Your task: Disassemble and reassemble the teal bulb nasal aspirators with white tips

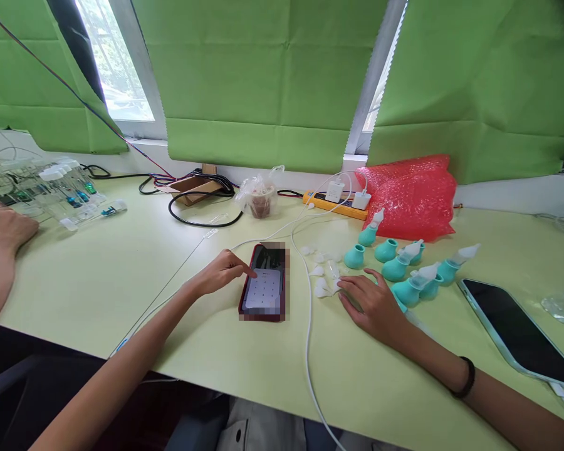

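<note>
A phone in a dark red case (264, 285) lies flat on the pale green table (122, 275), its screen lit with a keypad. My left hand (220, 271) reaches to its left edge, one fingertip touching the screen, the other fingers curled. My right hand (370, 302) rests palm down on the table, fingers spread, beside small clear plastic tips (322, 275). Just past it stand several teal rubber bulbs (395, 266), some fitted with clear nozzles.
A white cable (307, 326) runs past the phone to a yellow power strip (336, 203). A second dark phone (517, 326) lies at right. Red bubble wrap (411, 194), a bagged cup (261, 197) and black cables sit at the back. Another person's hand (2, 228) rests far left by packaged parts (66, 188).
</note>
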`<act>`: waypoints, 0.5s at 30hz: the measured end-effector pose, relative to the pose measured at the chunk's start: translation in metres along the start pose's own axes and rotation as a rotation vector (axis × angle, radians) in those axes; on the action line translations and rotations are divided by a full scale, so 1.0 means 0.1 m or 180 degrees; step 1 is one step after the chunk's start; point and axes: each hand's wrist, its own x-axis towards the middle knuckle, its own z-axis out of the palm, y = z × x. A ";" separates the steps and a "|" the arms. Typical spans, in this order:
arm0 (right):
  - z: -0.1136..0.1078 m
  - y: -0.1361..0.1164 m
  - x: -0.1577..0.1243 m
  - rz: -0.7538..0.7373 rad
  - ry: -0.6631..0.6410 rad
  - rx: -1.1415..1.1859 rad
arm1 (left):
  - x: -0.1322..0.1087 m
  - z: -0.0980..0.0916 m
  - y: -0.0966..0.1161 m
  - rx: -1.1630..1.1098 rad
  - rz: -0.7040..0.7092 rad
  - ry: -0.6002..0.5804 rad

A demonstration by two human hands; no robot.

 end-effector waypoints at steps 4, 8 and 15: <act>0.01 0.01 -0.01 0.0002 -0.0023 0.0013 | 0.01 0.01 -0.01 0.0036 -0.0015 -0.0049; 0.00 0.00 0.00 0.0028 -0.0004 0.0019 | 0.01 0.05 0.02 -0.0041 0.0093 -0.0103; -0.02 -0.01 0.01 -0.0009 -0.0017 0.0001 | 0.00 0.05 -0.02 -0.0260 0.0104 -0.0019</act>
